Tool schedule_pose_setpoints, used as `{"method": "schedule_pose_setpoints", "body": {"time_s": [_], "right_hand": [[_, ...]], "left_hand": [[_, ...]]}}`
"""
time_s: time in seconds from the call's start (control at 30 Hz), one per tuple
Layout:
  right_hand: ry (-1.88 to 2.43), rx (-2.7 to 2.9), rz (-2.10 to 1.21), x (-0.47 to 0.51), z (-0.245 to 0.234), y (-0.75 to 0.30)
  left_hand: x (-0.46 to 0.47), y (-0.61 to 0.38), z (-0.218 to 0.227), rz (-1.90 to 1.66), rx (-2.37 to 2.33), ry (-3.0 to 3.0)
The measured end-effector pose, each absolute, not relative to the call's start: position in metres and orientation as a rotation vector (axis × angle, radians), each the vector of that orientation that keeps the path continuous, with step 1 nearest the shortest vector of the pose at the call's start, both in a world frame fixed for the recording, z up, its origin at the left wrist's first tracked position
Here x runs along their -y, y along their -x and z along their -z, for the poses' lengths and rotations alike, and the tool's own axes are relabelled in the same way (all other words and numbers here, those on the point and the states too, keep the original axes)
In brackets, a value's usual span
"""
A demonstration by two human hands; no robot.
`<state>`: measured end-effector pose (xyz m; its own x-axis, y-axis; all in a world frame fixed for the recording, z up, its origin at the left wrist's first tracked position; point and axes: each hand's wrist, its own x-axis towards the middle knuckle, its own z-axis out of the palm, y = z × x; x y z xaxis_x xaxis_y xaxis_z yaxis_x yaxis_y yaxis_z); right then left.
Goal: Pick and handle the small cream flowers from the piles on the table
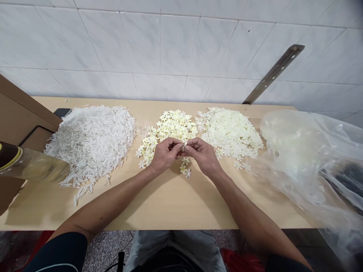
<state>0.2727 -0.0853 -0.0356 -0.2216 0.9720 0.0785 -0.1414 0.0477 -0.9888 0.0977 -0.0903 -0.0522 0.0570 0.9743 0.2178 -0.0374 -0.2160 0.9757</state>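
Two-handed pinch, one small flower
Left hand and right hand both closed on it, flower pile just beyond.

Both hands meet over the table, left hand and right hand pinching one small white flower between fingertips, with the white stem heap left, two flower piles behind and a clear plastic bag right.
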Motion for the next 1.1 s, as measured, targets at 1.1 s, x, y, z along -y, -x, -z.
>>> {"method": "schedule_pose_setpoints", "body": {"time_s": [1.1], "right_hand": [[0.852, 1.123, -1.984, 0.073, 0.032, -0.300]], "left_hand": [[0.078, -0.078, 0.040, -1.329, -0.712, -2.313]]}}
